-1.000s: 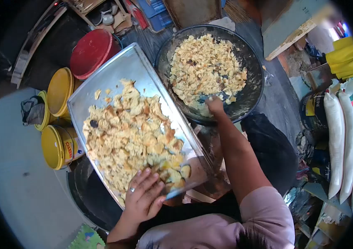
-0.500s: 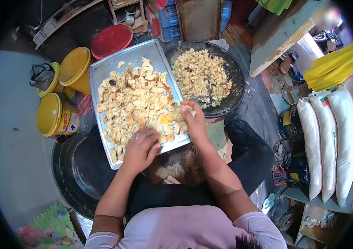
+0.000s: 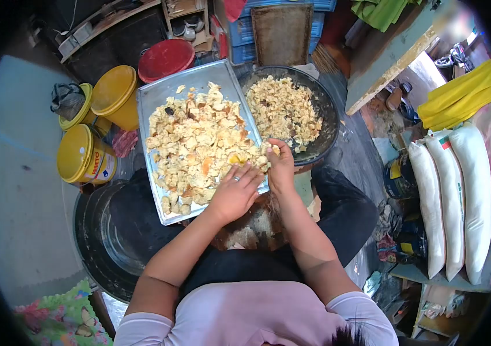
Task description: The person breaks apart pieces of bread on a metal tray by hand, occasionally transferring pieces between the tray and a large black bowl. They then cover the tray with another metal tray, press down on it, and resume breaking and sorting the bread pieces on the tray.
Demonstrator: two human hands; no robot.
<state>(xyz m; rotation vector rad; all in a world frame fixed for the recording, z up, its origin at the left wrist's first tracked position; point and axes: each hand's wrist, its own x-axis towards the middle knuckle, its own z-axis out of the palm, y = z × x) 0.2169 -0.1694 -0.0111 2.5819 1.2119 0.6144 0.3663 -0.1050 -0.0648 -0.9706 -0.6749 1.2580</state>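
Tray point(image 3: 162, 98) of crumbs point(image 3: 199, 144), left hand point(image 3: 235, 193) moved right

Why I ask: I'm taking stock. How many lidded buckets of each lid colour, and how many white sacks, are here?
Yellow-lidded buckets: 3
Red-lidded bucket: 1
White sacks: 3
Total: 7
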